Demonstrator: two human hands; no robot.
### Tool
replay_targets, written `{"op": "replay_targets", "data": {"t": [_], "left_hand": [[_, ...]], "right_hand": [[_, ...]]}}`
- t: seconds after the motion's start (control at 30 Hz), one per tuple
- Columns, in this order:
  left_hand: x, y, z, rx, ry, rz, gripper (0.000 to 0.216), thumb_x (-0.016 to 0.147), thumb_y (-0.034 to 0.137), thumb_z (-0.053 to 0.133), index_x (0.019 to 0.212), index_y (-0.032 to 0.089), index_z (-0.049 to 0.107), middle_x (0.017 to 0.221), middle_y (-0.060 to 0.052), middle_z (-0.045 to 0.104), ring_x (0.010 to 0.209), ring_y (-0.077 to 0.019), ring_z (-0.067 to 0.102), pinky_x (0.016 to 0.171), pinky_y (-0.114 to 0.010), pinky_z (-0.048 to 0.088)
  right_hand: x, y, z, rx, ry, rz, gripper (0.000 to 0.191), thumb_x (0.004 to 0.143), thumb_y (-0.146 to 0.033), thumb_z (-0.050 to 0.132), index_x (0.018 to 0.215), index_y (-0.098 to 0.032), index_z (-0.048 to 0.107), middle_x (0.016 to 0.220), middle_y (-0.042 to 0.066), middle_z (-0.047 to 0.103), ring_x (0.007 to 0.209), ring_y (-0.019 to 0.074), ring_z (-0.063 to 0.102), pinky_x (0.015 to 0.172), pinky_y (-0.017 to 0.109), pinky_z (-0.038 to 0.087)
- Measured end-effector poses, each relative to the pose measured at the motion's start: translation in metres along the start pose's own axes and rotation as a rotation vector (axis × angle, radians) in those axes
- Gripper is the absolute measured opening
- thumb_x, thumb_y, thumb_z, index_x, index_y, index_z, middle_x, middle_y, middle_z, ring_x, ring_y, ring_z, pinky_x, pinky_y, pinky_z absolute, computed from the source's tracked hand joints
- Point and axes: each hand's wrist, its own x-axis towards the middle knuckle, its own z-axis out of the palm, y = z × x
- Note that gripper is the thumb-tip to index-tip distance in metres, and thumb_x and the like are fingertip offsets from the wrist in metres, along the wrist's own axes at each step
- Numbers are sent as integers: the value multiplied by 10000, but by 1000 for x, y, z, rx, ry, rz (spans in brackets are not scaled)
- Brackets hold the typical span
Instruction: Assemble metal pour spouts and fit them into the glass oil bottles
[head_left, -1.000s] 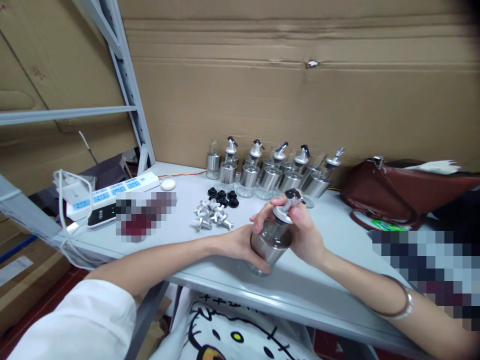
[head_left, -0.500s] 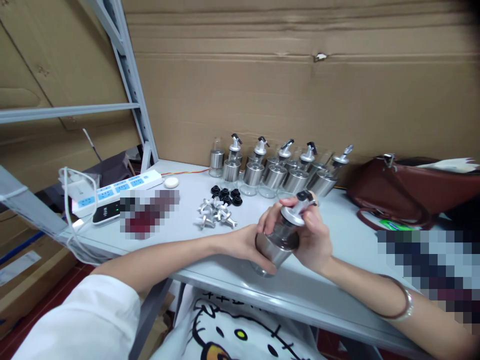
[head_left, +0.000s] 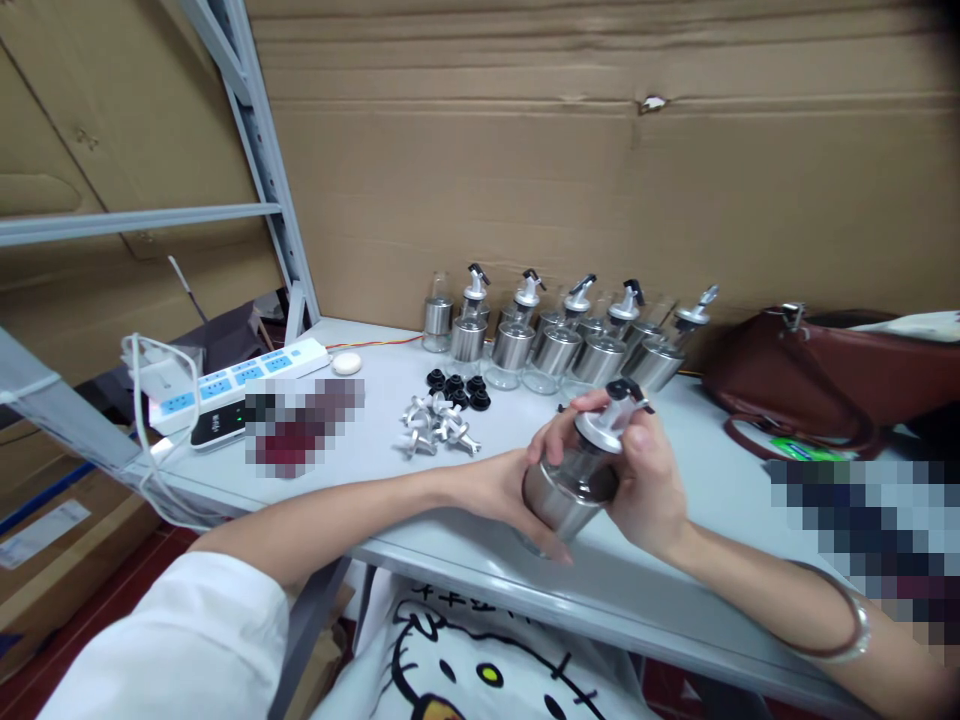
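Enclosed by the fingers of both hands, close to the near edge of the table (head_left: 390, 370): one glass bottle (head_left: 566, 495) with a steel sleeve, tilted, with the top leaning to the right. Gripped low down by the left hand (head_left: 499, 492), with the palm against the left side of the sleeve and the thumb laid across the front. Gripped higher up by the right hand (head_left: 651, 500), with fingertips at the left of the pourer top (head_left: 604, 425) and the thumb pressed at its right, near the black spout. Spread in both hands only as wide as the held parts, and curved around them. Hidden behind the glass: most of the left fingers. Partly covered by the left thumb: the base of the bottle; not possible to tell if resting on the table or lifted. Farther out, to the left: a small pile of silver pourers (head_left: 435, 428), and just behind it some black stoppers (head_left: 457, 392). At the back, before the cardboard (head_left: 487, 180): a group of bottles (head_left: 513, 348), overlapping and hard to count. At the far right, cut off by the border: a brown bag (head_left: 814, 375). Not readable: two pixelated patches, one on each side.
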Motion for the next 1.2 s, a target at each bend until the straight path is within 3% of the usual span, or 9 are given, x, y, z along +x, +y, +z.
{"op": "replay_targets", "data": {"t": [0.13, 0.37, 0.53, 0.6, 0.67, 0.8, 0.93, 1.07, 1.2], "left_hand": [[2, 1, -1, -12, -10, -88, 703, 530, 264, 837, 1151, 157, 527, 1114, -64, 576, 1143, -255, 505, 993, -398, 398], [3, 4, -5, -57, -10, -128, 426, 563, 332, 807, 865, 153, 566, 849, -9, 558, 898, -189, 573, 874, -359, 451], [2, -5, -5, -67, -11, -292, 685, 533, 241, 830, 1137, 211, 509, 1016, -26, 566, 905, -156, 577, 831, -328, 470], [2, -10, -3, -69, -14, -291, 552, 607, 223, 792, 1098, 195, 541, 1004, -25, 581, 859, -124, 578, 819, -296, 468], [2, -13, -2, -57, -5, -266, 339, 701, 209, 723, 1007, 169, 582, 938, -19, 600, 813, -100, 572, 818, -268, 458], [1, -13, -3, -32, -9, -234, 239, 771, 183, 659, 998, 167, 586, 924, -21, 615, 826, -100, 572, 811, -247, 449], [3, -12, -2, -26, 7, -261, 229, 760, 155, 670, 976, 167, 596, 893, -19, 625, 830, -109, 577, 819, -253, 449], [4, -14, -1, -59, 5, -250, 200, 755, 122, 664, 937, 162, 592, 847, -2, 613, 794, -102, 574, 815, -257, 448], [4, -13, -2, -59, -14, -236, 181, 758, 129, 660, 923, 161, 592, 836, 1, 606, 772, -102, 566, 806, -258, 448]], "right_hand": [[12, -17, 0, -45, 34, -44, 175, 899, -386, 505, 1059, -314, 506, 697, -12, 625, 650, 202, 648, 581, 383, 544], [46, -32, 12, -130, 11, -126, 173, 903, -366, 527, 1075, -364, 506, 781, -20, 643, 635, 161, 636, 512, 305, 534], [86, -37, 39, -88, 43, -383, 229, 817, -420, 643, 961, -260, 565, 884, -7, 599, 647, 116, 608, 578, 280, 550], [105, -39, 51, -40, 65, -443, 206, 805, -348, 669, 927, -256, 531, 965, -23, 576, 713, 105, 611, 614, 271, 553], [125, -37, 61, -70, 1, -415, 198, 821, -294, 648, 913, -253, 477, 784, -40, 568, 696, 114, 605, 625, 268, 543], [162, -9, 68, -202, -88, -260, 278, 784, -328, 691, 852, -258, 431, 784, -39, 596, 692, 112, 610, 683, 272, 534], [198, 44, 65, -304, -123, -193, 272, 803, -372, 662, 910, -248, 445, 839, -9, 594, 830, 152, 616, 745, 328, 521], [230, 92, 64, -463, -28, -193, 181, 848, -269, 589, 964, -201, 468, 954, 43, 593, 904, 194, 603, 795, 433, 506], [246, 115, 67, -598, 58, -214, 152, 824, -159, 534, 958, -185, 469, 998, 51, 590, 980, 208, 583, 882, 459, 474]]}}
